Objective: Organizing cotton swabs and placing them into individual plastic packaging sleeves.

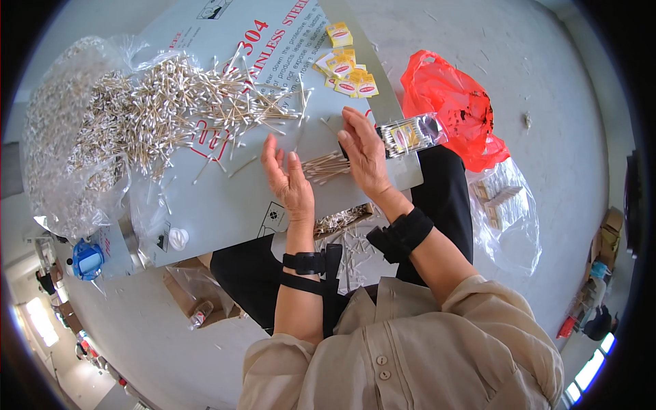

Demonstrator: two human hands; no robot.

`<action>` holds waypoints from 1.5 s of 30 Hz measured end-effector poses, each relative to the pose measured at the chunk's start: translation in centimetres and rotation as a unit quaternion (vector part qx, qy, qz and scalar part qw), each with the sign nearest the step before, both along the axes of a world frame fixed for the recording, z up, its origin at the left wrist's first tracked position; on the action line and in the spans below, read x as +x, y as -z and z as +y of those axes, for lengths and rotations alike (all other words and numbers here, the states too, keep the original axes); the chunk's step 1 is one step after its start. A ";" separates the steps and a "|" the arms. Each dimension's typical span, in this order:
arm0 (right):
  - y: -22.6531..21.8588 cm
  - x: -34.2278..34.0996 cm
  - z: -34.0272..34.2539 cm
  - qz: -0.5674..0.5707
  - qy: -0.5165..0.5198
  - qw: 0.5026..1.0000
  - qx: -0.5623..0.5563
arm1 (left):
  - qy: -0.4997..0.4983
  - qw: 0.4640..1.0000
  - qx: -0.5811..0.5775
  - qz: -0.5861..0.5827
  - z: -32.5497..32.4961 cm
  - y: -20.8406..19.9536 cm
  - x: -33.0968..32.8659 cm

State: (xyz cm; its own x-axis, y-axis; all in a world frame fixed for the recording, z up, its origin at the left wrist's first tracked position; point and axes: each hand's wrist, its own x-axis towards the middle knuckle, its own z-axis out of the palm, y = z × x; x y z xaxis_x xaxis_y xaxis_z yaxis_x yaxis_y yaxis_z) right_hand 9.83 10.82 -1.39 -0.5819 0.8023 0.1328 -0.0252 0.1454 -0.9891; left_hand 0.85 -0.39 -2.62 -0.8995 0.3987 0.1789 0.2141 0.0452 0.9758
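A small bundle of cotton swabs [326,166] lies on the metal-topped table between my hands. My left hand [290,183] is at the bundle's left end, fingers raised and apart, holding nothing. My right hand [367,156] stands on edge at the other end, fingers stretched and thumb apart. It hides the right tips of the bundle, so I cannot tell whether it touches them. Just right of it, a clear packet of cotton swabs [410,134] with a yellow label lies at the table edge. A large heap of loose cotton swabs [160,102] covers the left side.
Yellow-and-white cards [347,72] lie at the far right of the table. The heap spills from a big clear bag [58,130]. Beyond the right edge are a red plastic bag [444,102] and a clear bag of packets [506,205]. Below the table sits a box of swabs [345,220].
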 end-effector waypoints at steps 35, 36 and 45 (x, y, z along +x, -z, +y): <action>-1.0 -2.7 3.8 -0.168 -0.280 0.890 0.319 | 0.097 0.867 -0.360 0.332 -1.0 -1.3 3.6; -1.1 -2.7 3.5 -0.165 -0.281 0.890 0.320 | 0.109 0.859 -0.385 0.319 -1.0 -1.1 3.5; -1.2 -2.5 3.5 -0.162 -0.167 0.910 0.344 | 0.132 0.848 -0.409 0.310 -0.8 -0.9 3.5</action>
